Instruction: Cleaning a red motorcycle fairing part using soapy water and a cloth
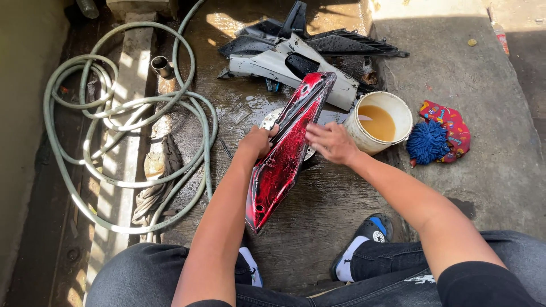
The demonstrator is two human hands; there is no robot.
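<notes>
A long red and black patterned motorbike body panel (284, 153) stands tilted on the wet concrete between my knees. My left hand (257, 141) grips its left edge near the middle. My right hand (331, 142) rests flat against the panel's right side, fingers spread on the wet surface. A round metal basin (272, 118) lies partly hidden behind the panel.
A white bucket (380, 122) of brownish water stands right of my right hand. A blue wash mitt (427, 142) and a colourful cloth (452, 126) lie beside it. White and black panels (296, 59) are piled ahead. A coiled green hose (131, 131) and a rag (159, 182) lie left.
</notes>
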